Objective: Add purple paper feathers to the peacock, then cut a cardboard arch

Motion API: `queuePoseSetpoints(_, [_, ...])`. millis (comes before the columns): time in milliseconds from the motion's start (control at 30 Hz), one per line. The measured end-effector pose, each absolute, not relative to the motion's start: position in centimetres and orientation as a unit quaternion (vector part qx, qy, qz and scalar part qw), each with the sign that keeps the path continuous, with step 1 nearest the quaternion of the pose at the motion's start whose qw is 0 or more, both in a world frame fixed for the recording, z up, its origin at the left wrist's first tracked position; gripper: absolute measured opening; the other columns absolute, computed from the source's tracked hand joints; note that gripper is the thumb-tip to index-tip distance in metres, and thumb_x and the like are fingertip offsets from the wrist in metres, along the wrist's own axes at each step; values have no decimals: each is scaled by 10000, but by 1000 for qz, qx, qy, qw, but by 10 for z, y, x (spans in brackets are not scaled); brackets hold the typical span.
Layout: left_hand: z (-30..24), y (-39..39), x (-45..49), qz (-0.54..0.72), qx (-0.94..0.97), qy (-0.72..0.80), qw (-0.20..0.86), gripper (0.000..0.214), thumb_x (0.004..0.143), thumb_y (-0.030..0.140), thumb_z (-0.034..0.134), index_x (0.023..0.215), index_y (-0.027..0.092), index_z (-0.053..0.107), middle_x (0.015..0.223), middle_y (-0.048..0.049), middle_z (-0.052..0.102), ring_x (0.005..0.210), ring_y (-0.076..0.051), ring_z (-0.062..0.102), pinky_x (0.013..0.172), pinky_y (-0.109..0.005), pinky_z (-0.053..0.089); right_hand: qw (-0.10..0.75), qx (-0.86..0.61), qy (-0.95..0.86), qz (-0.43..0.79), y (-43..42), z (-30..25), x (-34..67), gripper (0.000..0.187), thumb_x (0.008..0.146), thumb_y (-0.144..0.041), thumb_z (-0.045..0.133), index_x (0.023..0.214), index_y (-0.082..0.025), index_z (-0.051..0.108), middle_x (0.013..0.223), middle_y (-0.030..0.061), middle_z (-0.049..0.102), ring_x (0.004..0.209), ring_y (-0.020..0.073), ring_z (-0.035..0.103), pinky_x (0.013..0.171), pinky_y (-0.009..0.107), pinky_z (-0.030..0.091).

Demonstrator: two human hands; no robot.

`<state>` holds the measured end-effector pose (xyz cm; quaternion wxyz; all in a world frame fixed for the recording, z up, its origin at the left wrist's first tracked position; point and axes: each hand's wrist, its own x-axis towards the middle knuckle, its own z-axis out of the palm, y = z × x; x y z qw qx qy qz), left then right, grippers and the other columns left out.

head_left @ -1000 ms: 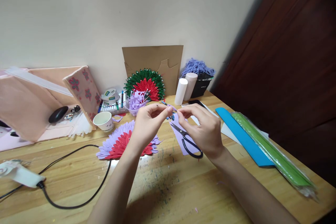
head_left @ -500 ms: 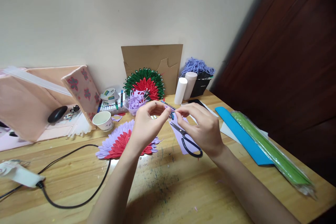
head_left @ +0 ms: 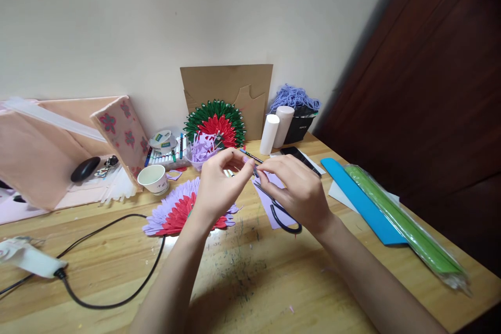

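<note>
Faced, in the head view, a pale wall (head_left: pixel 117 21) behind a wooden table (head_left: pixel 242 282) speckled with dark marks. Had brown cardboard (head_left: pixel 223 78) leaning on that wall, apparently as a backing for the upright green-and-red petalled fan (head_left: pixel 219 125). Had purple strips (head_left: pixel 203 148) heaped in a small bowl just in front, probably against scattering. Held the left hand (head_left: pixel 223 180) and the right hand (head_left: pixel 299 190) raised over the table, wrists well apart, fingertips almost meeting. Seemed to pinch a small dark-blue piece (head_left: pixel 255 172) there, thumb against finger on either side, presumably for fine control; could not make out its exact shape, nor the firmness of either grip. Saw a slim pen (head_left: pixel 252 155) just beyond the fingertips. Had black-handled scissors (head_left: pixel 278 206) resting on a purple sheet (head_left: pixel 266 209), partly hidden below the right hand, likely for easy reach. Saw the purple-and-red petalled piece (head_left: pixel 176 214) lying flat, partly behind the left wrist. Had a blue sheet (head_left: pixel 368 209) and a wrapped green roll (head_left: pixel 403 224) side by side towards the right, perhaps to spare the middle for handwork.
</note>
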<state>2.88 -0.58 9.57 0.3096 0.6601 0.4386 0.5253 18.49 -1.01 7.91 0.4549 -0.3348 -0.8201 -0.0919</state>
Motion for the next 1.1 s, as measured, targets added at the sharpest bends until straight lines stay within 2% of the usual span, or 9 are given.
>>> queuePoseSetpoints(200, [95,-5,31,538,664,424,299,73,761,232,633,734,170,604,715,-15,637,660,-121,592,642,-235,492,448,-332,-823,-109,-9,78,184,79,843,-115,524,851,-170,580,793,67,662,756,187,585,711,327,471])
queuePoseSetpoints(567, [91,0,26,565,587,393,426,124,725,264,697,764,156,649,757,-22,676,700,-112,627,673,-213,506,482,-326,-811,-64,-10,80,184,67,836,-115,543,825,-164,588,775,59,656,742,174,593,706,314,479])
queuePoseSetpoints(733, [91,0,27,571,591,409,398,133,734,277,691,768,152,661,759,-34,688,700,-122,632,668,-222,507,484,-342,-803,-62,-10,80,184,59,834,-123,552,810,-159,593,772,59,654,743,173,592,709,312,478])
queuePoseSetpoints(967, [91,-3,29,561,629,445,303,122,776,271,641,758,153,665,753,-42,683,698,-136,621,679,-251,498,472,-354,-803,-88,-8,77,183,60,827,-123,546,801,-148,594,759,72,651,746,188,597,704,321,479])
queuePoseSetpoints(1100, [90,-2,28,558,619,438,337,164,791,300,618,766,145,665,758,-49,683,713,-143,623,691,-259,494,471,-357,-803,-80,-8,77,183,62,829,-124,544,794,-149,589,759,70,649,747,184,593,707,320,479])
